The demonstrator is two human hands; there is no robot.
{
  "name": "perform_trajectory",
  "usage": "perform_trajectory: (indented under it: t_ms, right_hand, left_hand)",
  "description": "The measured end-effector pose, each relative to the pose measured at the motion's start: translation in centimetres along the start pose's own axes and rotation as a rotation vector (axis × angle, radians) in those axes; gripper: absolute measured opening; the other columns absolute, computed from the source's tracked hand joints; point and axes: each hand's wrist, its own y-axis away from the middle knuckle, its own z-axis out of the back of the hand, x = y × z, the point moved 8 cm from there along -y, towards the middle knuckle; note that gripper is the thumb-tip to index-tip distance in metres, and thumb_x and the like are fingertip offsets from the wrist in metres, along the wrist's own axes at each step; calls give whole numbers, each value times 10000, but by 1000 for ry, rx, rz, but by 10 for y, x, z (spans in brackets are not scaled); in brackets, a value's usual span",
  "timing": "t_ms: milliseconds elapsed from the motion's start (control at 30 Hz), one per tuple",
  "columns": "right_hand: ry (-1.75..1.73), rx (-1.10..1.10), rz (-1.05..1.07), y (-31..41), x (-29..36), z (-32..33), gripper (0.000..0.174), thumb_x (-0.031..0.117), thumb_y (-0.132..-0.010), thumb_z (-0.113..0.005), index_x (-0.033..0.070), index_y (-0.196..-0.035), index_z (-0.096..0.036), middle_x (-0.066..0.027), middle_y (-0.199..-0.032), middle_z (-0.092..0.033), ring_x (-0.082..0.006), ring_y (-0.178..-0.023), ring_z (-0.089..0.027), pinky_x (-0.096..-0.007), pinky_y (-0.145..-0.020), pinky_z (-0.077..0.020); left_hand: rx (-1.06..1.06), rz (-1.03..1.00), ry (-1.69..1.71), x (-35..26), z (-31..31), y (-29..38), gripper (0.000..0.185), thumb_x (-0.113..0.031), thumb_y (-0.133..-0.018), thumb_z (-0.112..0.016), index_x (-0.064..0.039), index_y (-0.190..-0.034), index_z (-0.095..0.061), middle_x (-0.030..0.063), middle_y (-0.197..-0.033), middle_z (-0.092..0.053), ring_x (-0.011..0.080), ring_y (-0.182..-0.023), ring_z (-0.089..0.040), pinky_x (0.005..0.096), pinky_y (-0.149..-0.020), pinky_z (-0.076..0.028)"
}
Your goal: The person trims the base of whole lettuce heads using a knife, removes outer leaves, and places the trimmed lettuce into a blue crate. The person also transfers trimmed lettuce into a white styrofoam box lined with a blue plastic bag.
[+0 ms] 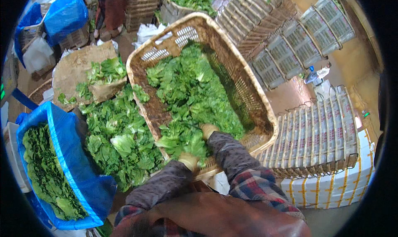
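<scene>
Before me stands a large, dirt-stained plastic crate (199, 18) with slotted walls, partly filled with leafy green lettuce (202, 81). A blurred bunch of lettuce (183, 137) lies between my gloved hands at the crate's near left corner. My left hand (188, 161) grips its near side, over the near rim. My right hand (208, 131) is inside the crate, against the bunch's right side. Leaves hide most of the fingers of both hands. Left of the crate, touching it, spreads a heap of loose lettuce (121, 140).
A blue-lined container (49, 115) of darker greens stands at left. Lettuce lies on a brown sheet (74, 66) behind the heap. Stacked crates (314, 131) and a taped white foam box (329, 187) stand at right, more crates (252, 16) behind. Another person (113, 13) stands at the back left.
</scene>
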Motion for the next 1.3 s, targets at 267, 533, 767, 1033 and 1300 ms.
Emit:
perform_trajectory:
  t_ms: [267, 533, 767, 1033, 1300]
  right_hand:
    - [-95, -175, 331, 107, 23, 120, 410, 271, -786, -708, 63, -1139, -710, -205, -1081, -704, -366, -1023, -675, -440, -914, -543]
    - [-1348, -389, 416, 202, 65, 178, 451, 158, -788, -839, 19, -1175, -655, -114, -1034, -719, -196, -949, -671, -328, -813, -547]
    - [-469, -586, 76, 227, 129, 223, 382, 270, -935, -684, 104, -1275, -628, -149, -1196, -689, -254, -1053, -675, -400, -952, -537]
    - [102, -1001, 939, 294, 322, 180, 216, 225, -918, -604, 70, -1061, -649, -104, -943, -686, -192, -703, -684, -358, -587, -554]
    - [0, -767, 1011, 262, 324, 199, 325, 279, -988, -560, 44, -1197, -642, -179, -1186, -656, -310, -1048, -669, -443, -904, -561]
  left_hand:
    - [-317, 351, 194, 98, 106, 138, 685, -328, -710, -853, -90, -1308, -618, 207, -1252, -634, 346, -1154, -611, 455, -988, -497]
    - [-832, 53, 1113, 106, 173, 172, 1292, -316, -684, -918, -176, -1619, -38, 163, -1668, -95, 295, -1527, -127, 453, -1205, -236]
    - [-1125, 238, 455, 129, 180, 286, 1319, -279, -494, -999, -16, -1547, -250, 187, -1516, -396, 317, -1370, -441, 399, -1141, -370]
    - [-1151, 498, 630, 98, 205, 368, 1201, -324, -519, -962, 34, -1484, -342, 218, -1455, -444, 346, -1356, -443, 410, -1155, -341]
    - [-999, 441, 846, 116, 163, 392, 1245, -227, -533, -987, -3, -1522, -265, 164, -1448, -450, 285, -1324, -475, 414, -1133, -384]
